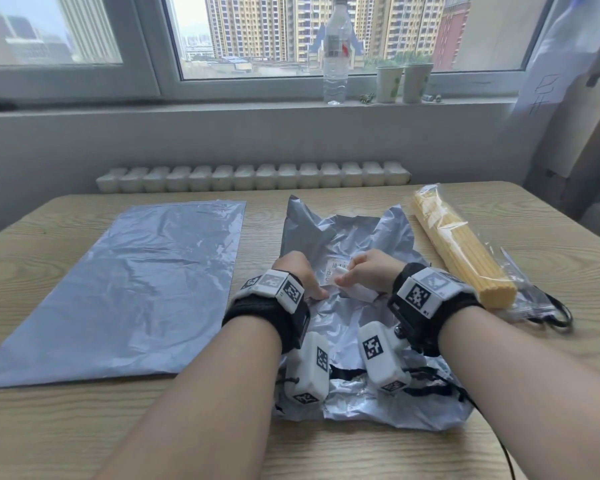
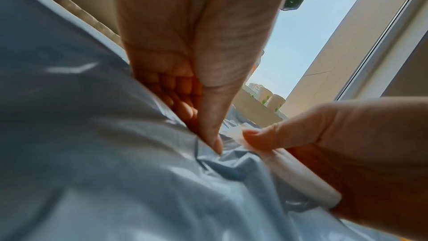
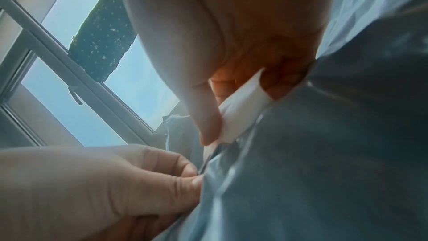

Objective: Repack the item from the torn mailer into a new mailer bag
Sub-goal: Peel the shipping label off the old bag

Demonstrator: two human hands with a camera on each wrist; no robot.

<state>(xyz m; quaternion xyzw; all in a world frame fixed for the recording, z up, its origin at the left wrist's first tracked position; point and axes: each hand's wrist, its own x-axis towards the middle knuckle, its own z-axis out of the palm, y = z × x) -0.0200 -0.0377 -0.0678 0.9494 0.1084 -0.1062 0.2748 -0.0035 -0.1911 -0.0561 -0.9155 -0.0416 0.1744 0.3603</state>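
The crumpled grey torn mailer lies at the table's centre, black inside showing along its ripped near edge. My left hand pinches a fold of its film between thumb and fingers. Right beside it, my right hand pinches a white label that is partly lifted off the mailer; in the right wrist view the label curls between thumb and fingers. A flat new grey mailer lies to the left. The item, a clear pack of spaghetti, lies to the right, outside both bags.
The wooden table ends near the bottom of the head view. A black cable loops by the spaghetti's near end. A water bottle and two paper cups stand on the windowsill above a white radiator.
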